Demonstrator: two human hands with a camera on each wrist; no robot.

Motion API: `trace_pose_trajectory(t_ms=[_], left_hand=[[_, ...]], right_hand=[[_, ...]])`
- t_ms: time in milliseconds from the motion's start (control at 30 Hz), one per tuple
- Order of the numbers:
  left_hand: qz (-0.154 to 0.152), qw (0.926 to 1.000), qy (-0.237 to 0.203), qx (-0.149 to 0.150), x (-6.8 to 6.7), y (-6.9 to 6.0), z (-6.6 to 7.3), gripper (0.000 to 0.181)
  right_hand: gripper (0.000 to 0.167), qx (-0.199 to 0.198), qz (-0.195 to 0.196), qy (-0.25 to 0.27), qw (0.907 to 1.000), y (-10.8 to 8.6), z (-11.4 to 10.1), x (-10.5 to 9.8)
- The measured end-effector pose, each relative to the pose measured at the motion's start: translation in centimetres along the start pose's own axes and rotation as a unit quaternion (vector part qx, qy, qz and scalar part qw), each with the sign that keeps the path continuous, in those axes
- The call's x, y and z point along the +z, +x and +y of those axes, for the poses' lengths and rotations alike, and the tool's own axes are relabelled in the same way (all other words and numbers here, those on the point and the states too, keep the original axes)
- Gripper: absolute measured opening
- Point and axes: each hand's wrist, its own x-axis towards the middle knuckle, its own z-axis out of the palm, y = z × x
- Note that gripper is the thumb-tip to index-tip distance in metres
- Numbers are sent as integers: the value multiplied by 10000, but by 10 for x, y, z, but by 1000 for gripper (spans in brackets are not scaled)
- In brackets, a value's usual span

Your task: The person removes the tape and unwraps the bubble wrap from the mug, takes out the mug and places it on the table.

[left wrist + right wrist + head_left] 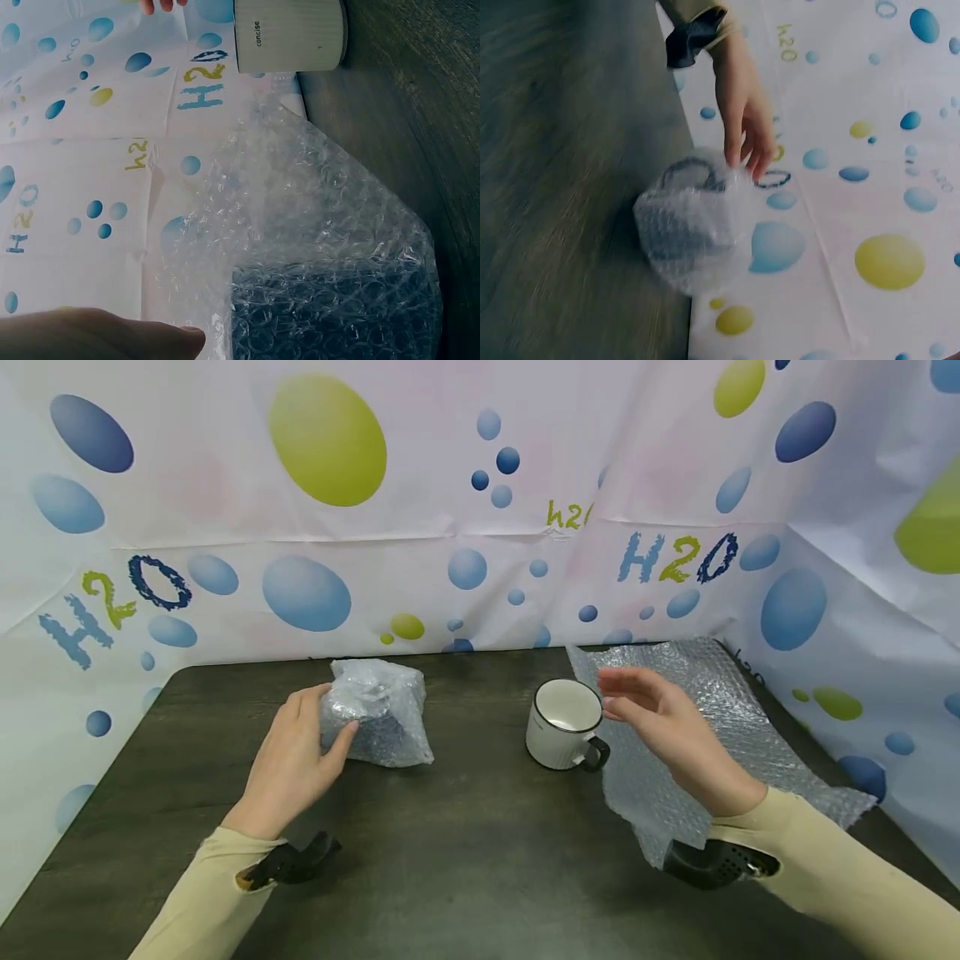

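On the left of the dark table, a bubble-wrapped package [386,710] with something dark inside sits near the back edge. My left hand [292,760] grips its left side, the thumb across the front and the fingers at the upper left edge. A white enamel-style mug [555,739] with a black rim and black handle stands upright right of centre. In the left wrist view the mug [289,37] shows the word "concise". Beside its right rim hovers my right hand [667,727], fingers slightly bent and holding nothing. The right wrist view shows the package [697,225] below the left hand's fingers.
A loose sheet of bubble wrap [705,693] lies flat on the right of the table, partly beneath my right hand and forearm. A white backdrop [450,510] with blue and green dots rises behind the table [450,860] and at both sides.
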Motion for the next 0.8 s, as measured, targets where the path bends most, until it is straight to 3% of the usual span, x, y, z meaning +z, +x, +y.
trace_pose_trajectory(t_ms=[167, 400, 600, 800], left_hand=[[-85, 9998, 144, -78, 1, 1, -2, 58], [-80, 9996, 262, -99, 4, 5, -5, 56], [-14, 9996, 276, -99, 6, 6, -7, 53], [-36, 9993, 321, -195, 9, 6, -8, 53]], right_hand=[[39, -93, -399, 437, 9982, 9, -15, 27], [35, -118, -946, 547, 9939, 30, -25, 74], [34, -80, -1078, 830, 9907, 43, -24, 103], [34, -30, -1108, 993, 9889, 51, -27, 120]])
